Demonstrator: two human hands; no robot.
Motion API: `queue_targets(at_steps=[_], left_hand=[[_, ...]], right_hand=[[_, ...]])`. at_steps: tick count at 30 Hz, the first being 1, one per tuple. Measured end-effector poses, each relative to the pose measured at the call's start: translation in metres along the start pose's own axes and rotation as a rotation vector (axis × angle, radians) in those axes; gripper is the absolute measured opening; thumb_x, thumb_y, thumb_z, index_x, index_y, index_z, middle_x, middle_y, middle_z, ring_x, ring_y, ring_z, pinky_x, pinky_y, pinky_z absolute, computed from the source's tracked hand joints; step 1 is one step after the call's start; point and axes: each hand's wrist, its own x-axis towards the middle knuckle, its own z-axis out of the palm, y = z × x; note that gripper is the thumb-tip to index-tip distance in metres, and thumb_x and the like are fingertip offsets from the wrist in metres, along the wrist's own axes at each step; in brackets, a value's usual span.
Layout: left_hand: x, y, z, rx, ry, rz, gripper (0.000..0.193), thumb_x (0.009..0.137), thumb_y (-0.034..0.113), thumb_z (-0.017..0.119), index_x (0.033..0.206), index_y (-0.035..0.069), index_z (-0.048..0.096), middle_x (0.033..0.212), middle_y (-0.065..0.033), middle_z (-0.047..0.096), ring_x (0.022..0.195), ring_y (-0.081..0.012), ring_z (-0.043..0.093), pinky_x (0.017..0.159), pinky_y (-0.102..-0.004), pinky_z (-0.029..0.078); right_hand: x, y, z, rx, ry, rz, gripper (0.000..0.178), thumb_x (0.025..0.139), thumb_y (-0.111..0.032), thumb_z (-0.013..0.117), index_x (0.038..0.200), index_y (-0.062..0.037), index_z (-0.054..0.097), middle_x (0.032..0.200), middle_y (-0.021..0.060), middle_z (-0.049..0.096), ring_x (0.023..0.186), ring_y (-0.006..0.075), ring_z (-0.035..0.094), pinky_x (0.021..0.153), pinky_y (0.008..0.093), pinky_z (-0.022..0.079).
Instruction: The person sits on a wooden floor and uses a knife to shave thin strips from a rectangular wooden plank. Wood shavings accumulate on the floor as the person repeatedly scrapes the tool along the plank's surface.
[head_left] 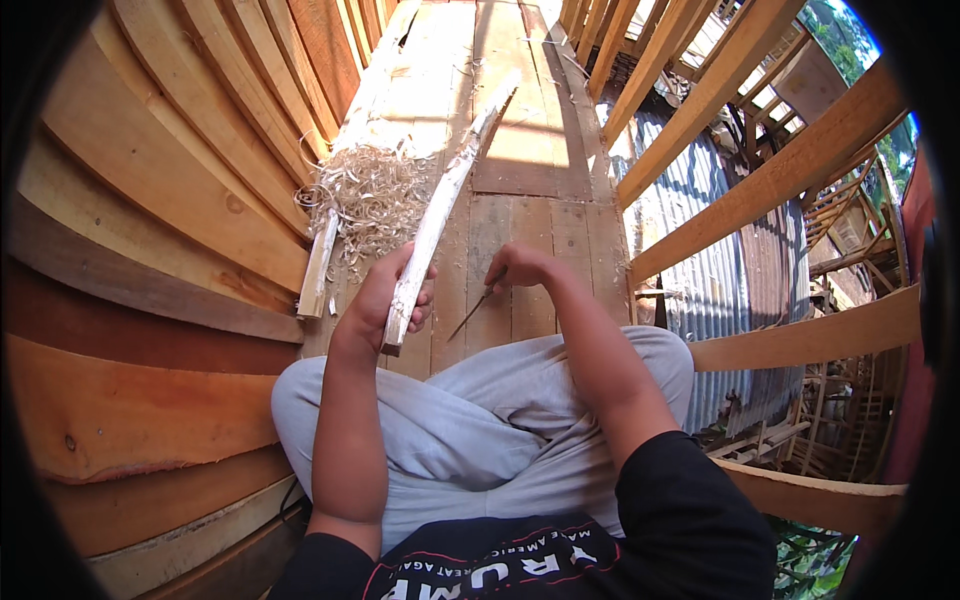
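Note:
My left hand [385, 295] is wrapped round the lower part of a long, pale wooden stick [440, 205]. The stick tilts up and away to the right, its near end just above my left knee and its far end in bright sun. In my right hand [517, 266] is a knife [470, 315], its thin dark blade pointing down toward my lap. The blade is apart from the stick. The knife's handle is mostly hidden by my fingers.
Curly wood shavings [375, 195] are heaped left of the stick on the plank floor [490, 235]. A short wood piece [318, 265] lies beside them. A board wall [170, 180] rises at left; slatted railing [770, 180] stands at right, with corrugated metal roofing [705, 260] beyond it.

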Motion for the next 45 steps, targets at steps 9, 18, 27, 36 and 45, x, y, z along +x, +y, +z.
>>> queue_targets(at_steps=[9,18,27,36,45], left_hand=[[-0.001,0.001,-0.001,0.010,-0.009,0.001,0.046,0.098,0.049,0.038,0.092,0.006,0.053,0.056,-0.0017,0.048,0.037,-0.0117,0.047,0.032,-0.0245,0.038],[-0.001,0.001,0.001,-0.002,-0.009,-0.002,0.045,0.098,0.048,0.037,0.092,0.006,0.053,0.057,-0.0021,0.049,0.038,-0.0123,0.047,0.033,-0.0246,0.038],[-0.003,0.001,-0.002,0.017,0.038,-0.014,0.047,0.097,0.051,0.039,0.092,0.007,0.053,0.056,-0.0017,0.049,0.039,-0.0125,0.047,0.033,-0.0249,0.038],[-0.001,0.000,0.001,0.017,0.036,-0.006,0.047,0.097,0.051,0.038,0.092,0.007,0.052,0.056,-0.0012,0.048,0.037,-0.0117,0.046,0.032,-0.0242,0.036],[0.001,-0.001,0.004,-0.001,-0.003,-0.013,0.046,0.098,0.050,0.037,0.091,0.008,0.053,0.056,-0.0019,0.049,0.037,-0.0121,0.046,0.031,-0.0250,0.036]], right_hand=[[-0.009,-0.001,-0.011,0.054,0.423,0.179,0.025,0.075,-0.013,0.078,0.099,-0.0096,0.075,0.093,0.0115,0.073,0.084,0.0231,0.069,0.076,0.0338,0.053],[0.006,-0.020,0.016,-0.049,0.271,0.128,0.026,0.073,-0.015,0.078,0.098,-0.0097,0.075,0.094,0.0122,0.072,0.085,0.0262,0.069,0.076,0.0362,0.053],[-0.016,0.010,-0.016,0.045,0.411,0.101,0.023,0.074,-0.014,0.078,0.097,-0.0094,0.075,0.091,0.0142,0.072,0.085,0.0252,0.068,0.076,0.0361,0.052],[0.000,0.018,-0.018,0.072,0.664,0.262,0.024,0.075,-0.013,0.078,0.099,-0.0103,0.074,0.094,0.0125,0.072,0.087,0.0250,0.068,0.079,0.0348,0.052],[-0.003,0.022,-0.019,0.009,0.600,0.268,0.025,0.074,-0.016,0.079,0.098,-0.0103,0.074,0.098,0.0118,0.072,0.089,0.0240,0.068,0.083,0.0335,0.052]])
